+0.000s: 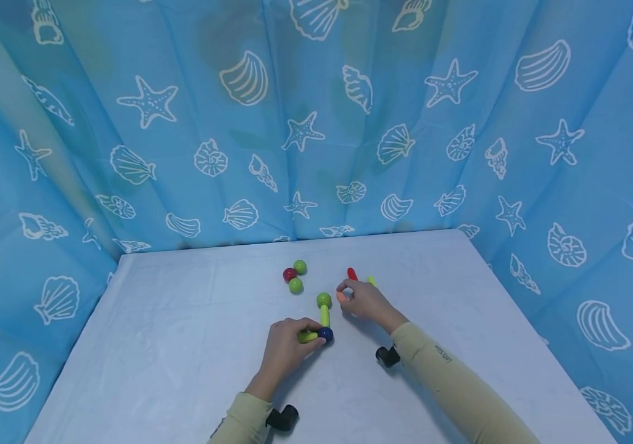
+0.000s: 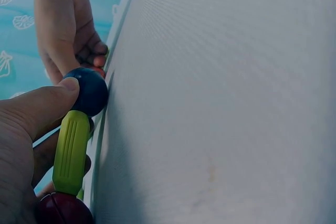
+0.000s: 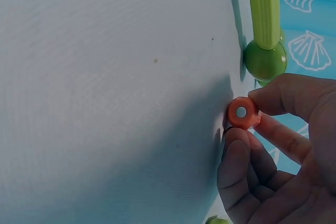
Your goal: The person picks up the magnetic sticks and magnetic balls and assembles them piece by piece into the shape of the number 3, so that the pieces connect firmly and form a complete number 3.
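While the left hand pinches the blue ball joining green rods, the right hand grips an orange piece near a green ball; assembly seems underway, probably needing alignment next.

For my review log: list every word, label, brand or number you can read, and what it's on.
No text is legible.
Right sleeve: small dark lettering, too small to read.
Left sleeve: a dark mark, too unclear to call lettering.
Dark blue ball, orange rod: no text visible.
Curtain: shell and starfish drawings, no words visible.
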`<move>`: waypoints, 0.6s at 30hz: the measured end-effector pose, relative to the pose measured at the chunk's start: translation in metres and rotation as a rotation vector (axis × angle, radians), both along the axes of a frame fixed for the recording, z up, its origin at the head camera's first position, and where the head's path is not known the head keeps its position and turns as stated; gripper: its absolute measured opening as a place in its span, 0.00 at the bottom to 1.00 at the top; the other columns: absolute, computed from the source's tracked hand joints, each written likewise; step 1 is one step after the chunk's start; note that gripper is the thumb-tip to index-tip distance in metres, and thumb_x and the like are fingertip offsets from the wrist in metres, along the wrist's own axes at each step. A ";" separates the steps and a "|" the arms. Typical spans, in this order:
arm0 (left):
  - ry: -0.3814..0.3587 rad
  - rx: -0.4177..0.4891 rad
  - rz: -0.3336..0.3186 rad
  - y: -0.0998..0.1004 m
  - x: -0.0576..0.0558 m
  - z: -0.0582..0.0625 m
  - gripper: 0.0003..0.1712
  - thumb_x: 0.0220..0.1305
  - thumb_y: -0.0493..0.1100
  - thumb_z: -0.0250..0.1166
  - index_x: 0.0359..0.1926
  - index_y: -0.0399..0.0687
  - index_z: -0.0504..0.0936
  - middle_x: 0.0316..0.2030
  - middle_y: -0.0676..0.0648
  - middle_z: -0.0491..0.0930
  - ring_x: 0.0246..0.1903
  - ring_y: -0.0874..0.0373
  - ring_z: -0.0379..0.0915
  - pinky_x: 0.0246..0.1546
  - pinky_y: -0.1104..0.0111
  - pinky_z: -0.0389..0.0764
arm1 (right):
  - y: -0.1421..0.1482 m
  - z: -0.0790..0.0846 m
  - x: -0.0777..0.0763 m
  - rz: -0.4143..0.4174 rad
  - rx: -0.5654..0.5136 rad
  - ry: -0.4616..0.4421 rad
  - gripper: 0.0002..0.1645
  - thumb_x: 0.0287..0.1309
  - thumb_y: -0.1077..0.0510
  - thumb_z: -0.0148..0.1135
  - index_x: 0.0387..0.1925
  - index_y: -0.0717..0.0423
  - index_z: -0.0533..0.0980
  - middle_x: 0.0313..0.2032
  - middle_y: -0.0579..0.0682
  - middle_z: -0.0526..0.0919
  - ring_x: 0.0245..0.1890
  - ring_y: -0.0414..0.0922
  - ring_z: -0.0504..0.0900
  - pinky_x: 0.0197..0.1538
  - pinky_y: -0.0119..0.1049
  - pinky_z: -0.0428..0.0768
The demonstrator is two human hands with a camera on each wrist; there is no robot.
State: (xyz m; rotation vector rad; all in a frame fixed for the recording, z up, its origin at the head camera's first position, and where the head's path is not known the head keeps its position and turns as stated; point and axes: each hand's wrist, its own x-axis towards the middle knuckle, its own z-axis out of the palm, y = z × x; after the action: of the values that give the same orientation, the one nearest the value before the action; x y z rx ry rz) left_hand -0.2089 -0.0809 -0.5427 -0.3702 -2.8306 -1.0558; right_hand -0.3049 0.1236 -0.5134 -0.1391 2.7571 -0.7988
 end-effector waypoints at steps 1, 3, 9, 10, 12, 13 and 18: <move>0.001 0.001 0.000 0.000 0.000 0.000 0.14 0.59 0.53 0.76 0.46 0.60 0.89 0.37 0.62 0.86 0.39 0.62 0.75 0.47 0.59 0.73 | 0.000 0.000 0.000 0.002 0.000 -0.003 0.20 0.61 0.55 0.70 0.54 0.47 0.78 0.36 0.50 0.80 0.33 0.47 0.78 0.36 0.36 0.81; 0.002 0.001 -0.001 0.000 0.000 0.001 0.14 0.59 0.53 0.76 0.46 0.59 0.89 0.37 0.62 0.86 0.38 0.63 0.75 0.47 0.59 0.73 | 0.001 0.001 -0.001 0.006 0.002 -0.008 0.20 0.61 0.55 0.70 0.54 0.47 0.78 0.37 0.50 0.80 0.33 0.47 0.78 0.36 0.37 0.81; 0.010 -0.003 -0.003 0.000 0.000 0.000 0.14 0.59 0.53 0.76 0.45 0.59 0.89 0.37 0.62 0.86 0.37 0.63 0.74 0.47 0.59 0.72 | 0.005 0.003 -0.001 0.015 -0.030 -0.045 0.22 0.60 0.55 0.71 0.55 0.46 0.77 0.37 0.51 0.80 0.32 0.47 0.78 0.35 0.36 0.80; 0.013 -0.003 -0.002 0.000 0.000 0.000 0.14 0.59 0.53 0.76 0.45 0.59 0.89 0.37 0.62 0.86 0.37 0.63 0.74 0.47 0.58 0.72 | 0.006 0.003 -0.001 0.016 -0.041 -0.048 0.22 0.60 0.55 0.71 0.56 0.46 0.77 0.36 0.51 0.79 0.32 0.47 0.78 0.34 0.36 0.79; 0.016 -0.002 0.000 0.000 0.001 -0.001 0.14 0.59 0.53 0.76 0.45 0.59 0.89 0.37 0.62 0.85 0.38 0.62 0.74 0.48 0.58 0.72 | 0.006 0.002 -0.002 0.016 -0.061 -0.049 0.23 0.60 0.55 0.70 0.56 0.46 0.77 0.34 0.51 0.79 0.30 0.47 0.78 0.32 0.35 0.78; 0.017 -0.001 0.002 0.000 0.001 0.000 0.14 0.59 0.53 0.76 0.45 0.59 0.89 0.37 0.62 0.85 0.38 0.62 0.74 0.48 0.58 0.72 | 0.007 0.002 -0.002 0.017 -0.072 -0.047 0.23 0.60 0.55 0.70 0.56 0.45 0.76 0.33 0.51 0.79 0.29 0.47 0.78 0.31 0.35 0.78; 0.041 0.000 -0.005 0.000 0.001 -0.001 0.13 0.58 0.52 0.77 0.45 0.59 0.89 0.37 0.62 0.86 0.38 0.61 0.76 0.48 0.57 0.73 | 0.006 0.000 -0.005 0.015 -0.137 -0.015 0.22 0.62 0.55 0.68 0.57 0.44 0.75 0.30 0.51 0.78 0.26 0.47 0.78 0.29 0.35 0.75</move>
State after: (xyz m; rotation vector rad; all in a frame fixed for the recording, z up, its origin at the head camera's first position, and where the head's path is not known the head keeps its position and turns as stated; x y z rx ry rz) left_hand -0.2083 -0.0811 -0.5442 -0.3946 -2.7948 -1.0369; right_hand -0.3101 0.1294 -0.5136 -0.1798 2.6836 -0.9806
